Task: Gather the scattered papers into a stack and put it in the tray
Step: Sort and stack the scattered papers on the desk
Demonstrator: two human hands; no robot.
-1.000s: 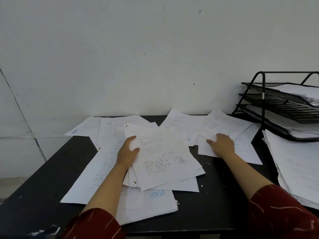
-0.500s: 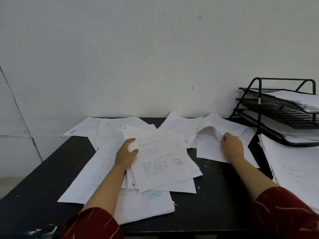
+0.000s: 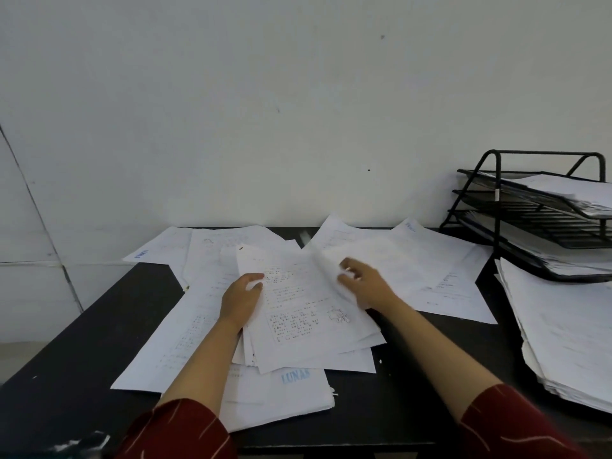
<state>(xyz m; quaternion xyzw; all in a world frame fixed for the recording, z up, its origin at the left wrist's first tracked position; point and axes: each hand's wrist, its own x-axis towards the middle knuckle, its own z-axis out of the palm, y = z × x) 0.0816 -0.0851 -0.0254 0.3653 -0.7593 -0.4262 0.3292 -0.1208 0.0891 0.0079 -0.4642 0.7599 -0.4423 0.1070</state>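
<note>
place: office desk corner | signs: black desk (image 3: pixel 66 352) against a plain white wall (image 3: pixel 298 111) | printed and stamped papers (image 3: pixel 298 313) spread across it | black wire letter tray (image 3: pixel 496 207) with three tiers, holding sheets

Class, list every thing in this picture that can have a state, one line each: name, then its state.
left hand: grips the gathered stack's left edge
gathered stack: uneven, on the table, held
right hand: brings a blurred sheet over the stack
blurred sheet: lifted, curling
scattered papers: lying flat, overlapping, ungathered
tray: three tiers, papers in it
side pile: flat at the table's right
</note>
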